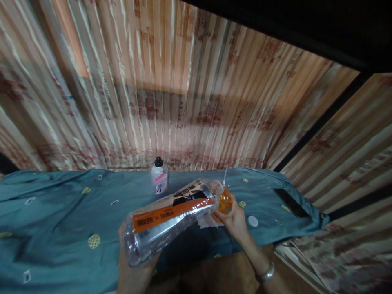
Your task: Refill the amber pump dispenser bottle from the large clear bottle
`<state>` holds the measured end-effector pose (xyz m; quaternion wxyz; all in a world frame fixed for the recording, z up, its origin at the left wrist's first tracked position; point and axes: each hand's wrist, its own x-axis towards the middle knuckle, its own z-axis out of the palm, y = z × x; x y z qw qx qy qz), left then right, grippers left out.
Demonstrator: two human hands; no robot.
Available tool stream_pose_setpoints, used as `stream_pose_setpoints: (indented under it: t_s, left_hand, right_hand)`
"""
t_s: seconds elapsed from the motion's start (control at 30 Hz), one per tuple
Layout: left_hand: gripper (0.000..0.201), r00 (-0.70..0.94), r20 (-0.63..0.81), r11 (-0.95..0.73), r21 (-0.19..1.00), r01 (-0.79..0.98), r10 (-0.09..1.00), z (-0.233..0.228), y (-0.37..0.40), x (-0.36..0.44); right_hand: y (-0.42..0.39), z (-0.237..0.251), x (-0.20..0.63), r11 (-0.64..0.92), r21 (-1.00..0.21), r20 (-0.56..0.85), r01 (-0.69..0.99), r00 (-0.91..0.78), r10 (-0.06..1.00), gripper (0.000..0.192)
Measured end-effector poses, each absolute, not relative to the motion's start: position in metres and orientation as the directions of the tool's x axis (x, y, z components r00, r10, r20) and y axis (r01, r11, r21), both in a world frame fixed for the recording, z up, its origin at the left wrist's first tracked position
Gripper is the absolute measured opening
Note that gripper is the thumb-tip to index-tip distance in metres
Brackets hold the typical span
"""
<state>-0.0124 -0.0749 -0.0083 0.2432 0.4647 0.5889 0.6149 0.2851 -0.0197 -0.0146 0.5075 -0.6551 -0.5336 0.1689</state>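
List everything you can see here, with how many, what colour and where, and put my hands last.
large bottle: 1, clear with orange and black label, tilted, mouth toward the small container
small container: 1, orange, in the right hand
small bottle: 1, white and pink, black cap, upright at the back
phone: 1, black, on the cloth at right
white cap: 1, on the cloth
cloth: 1, teal, covering the surface
left hand: under the large bottle
right hand: bracelet on the wrist

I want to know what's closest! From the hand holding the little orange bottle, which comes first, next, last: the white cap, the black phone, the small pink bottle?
From the right hand:
1. White cap, just right of it.
2. Black phone, farther right.
3. Small pink bottle, back left by the curtain.
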Motion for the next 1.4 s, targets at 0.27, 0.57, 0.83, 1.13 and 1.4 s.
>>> stream_pose_setpoints:
  t_s: [0.27,0.57,0.83,1.13,1.4]
  left_hand:
    - [0.07,-0.475,0.281,-0.197,0.955,0.22,0.834,-0.005,-0.074,-0.01]
    - [0.074,-0.497,0.263,-0.197,0.963,0.182,0.827,-0.004,-0.077,-0.006]
    - [0.076,-0.474,0.274,-0.2,0.959,0.2,0.837,-0.007,-0.079,-0.007]
    - [0.075,-0.457,0.295,-0.186,0.945,0.268,0.839,-0.007,-0.078,-0.014]
    - [0.078,-0.457,0.308,-0.194,0.94,0.28,0.834,0.0,-0.08,-0.01]
  right_hand:
    - [-0.02,-0.013,0.285,0.085,-0.847,0.314,0.525,0.364,0.877,0.077]
    - [-0.021,-0.012,0.285,0.083,-0.846,0.311,0.527,0.363,0.878,0.075]
    - [-0.022,-0.009,0.284,0.094,-0.851,0.313,0.517,0.355,0.881,0.068]
    - [-0.023,-0.005,0.284,0.086,-0.859,0.286,0.505,0.333,0.898,0.065]
    - [-0.023,-0.008,0.287,0.087,-0.855,0.288,0.511,0.33,0.899,0.069]
